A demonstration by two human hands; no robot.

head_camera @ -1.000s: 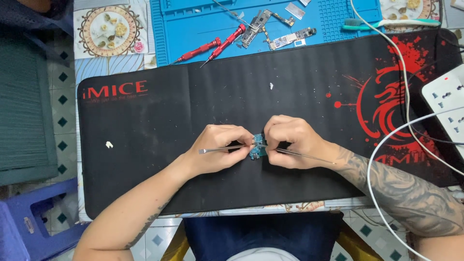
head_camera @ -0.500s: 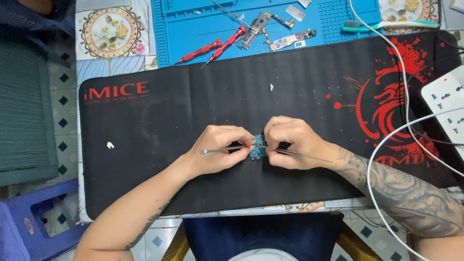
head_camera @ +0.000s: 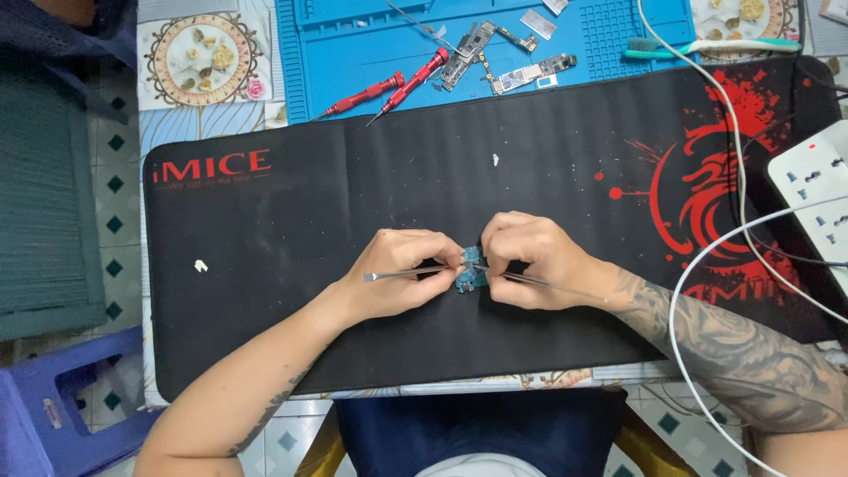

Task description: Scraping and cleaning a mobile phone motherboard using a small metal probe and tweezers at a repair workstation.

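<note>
Hands meet mid-mat: left hand pinches slim metal tweezers, right hand grips a thin metal probe, small blue-green circuit board pinned between them on black desk mat. Best keep wrists planted, tips shallow.

I note a black desk mat with red splatter artwork at its far end. Beyond it lies a blue repair mat bearing two red screwdrivers, laid side by side, and several bare phone circuit boards. A teal-handled toothbrush rests at the repair mat's edge. A white power strip sits on one side, with a white cable looping nearby. A blue plastic stool stands beside the table.
</note>
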